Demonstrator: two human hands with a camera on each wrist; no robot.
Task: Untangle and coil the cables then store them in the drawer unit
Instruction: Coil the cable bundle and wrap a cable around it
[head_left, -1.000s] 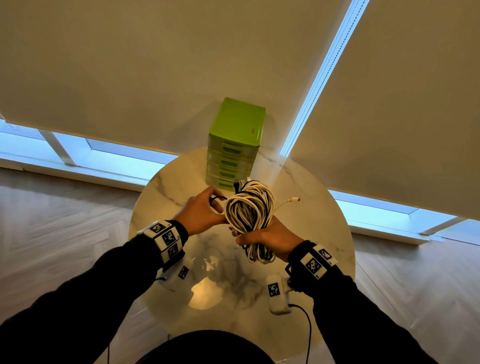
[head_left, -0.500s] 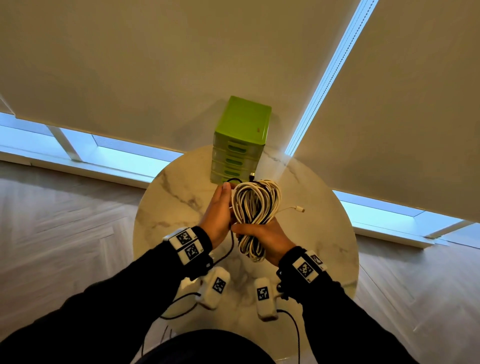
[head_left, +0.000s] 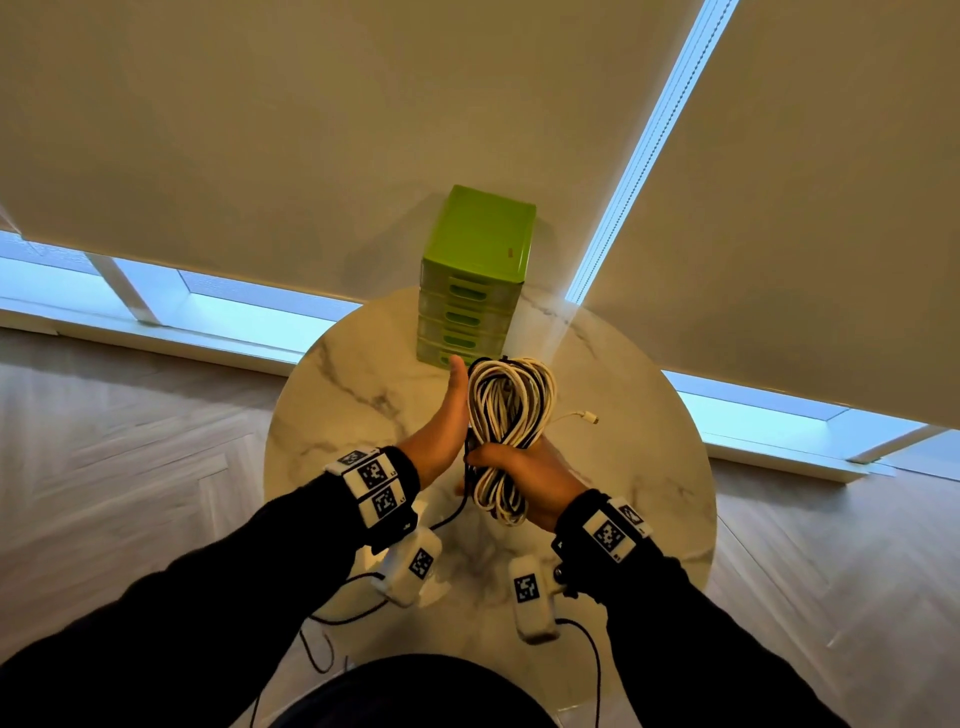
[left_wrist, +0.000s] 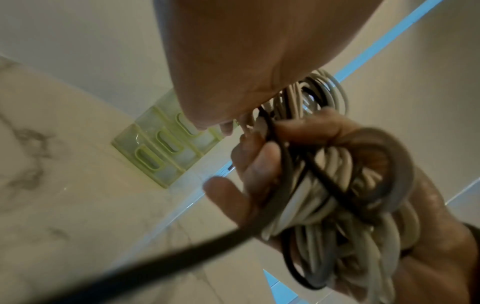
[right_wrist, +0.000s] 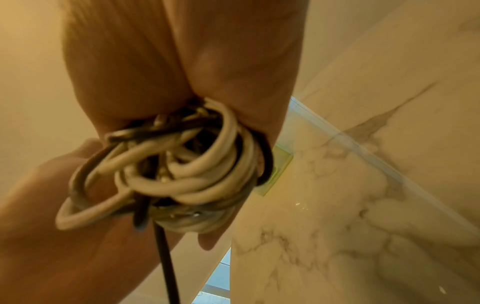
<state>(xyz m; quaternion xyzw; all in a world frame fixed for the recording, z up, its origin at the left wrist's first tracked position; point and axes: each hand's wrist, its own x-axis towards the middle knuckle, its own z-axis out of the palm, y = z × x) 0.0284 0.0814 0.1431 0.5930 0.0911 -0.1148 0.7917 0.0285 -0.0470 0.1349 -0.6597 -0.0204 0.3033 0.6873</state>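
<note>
**Right hand clamps the coil while the left hand steadies it**

Clamped around the waist of the cable bundle (head_left: 506, 415), the right hand (head_left: 524, 475) holds the white and black loops upright above the marble table (head_left: 649, 493) in the head view. The left hand (head_left: 441, 421) lies flat along the left side of the loops, fingers straight and pointing to the far side; it grips nothing, and I judge that it only presses the coil so that the loops keep one shape. A white connector end (head_left: 589, 417) sticks out to the right, so this cable is not fully wound. The green drawer unit (head_left: 475, 280) stands at the far edge of the table, just behind the coil, with all drawers closed. It probably must be opened before the coil goes in.

From the left wrist, the right hand's fingers (left_wrist: 257, 164) curl around the bundle (left_wrist: 337, 185), and a loose black cable (left_wrist: 155, 257) runs down to the near left, blurred. The drawer fronts (left_wrist: 161, 148) show behind.

From the right wrist, the loops (right_wrist: 187, 164) sit tight in the palm, and the black cable (right_wrist: 168, 267) hangs straight down. This free tail could catch, so I think it should be wound first.
</note>
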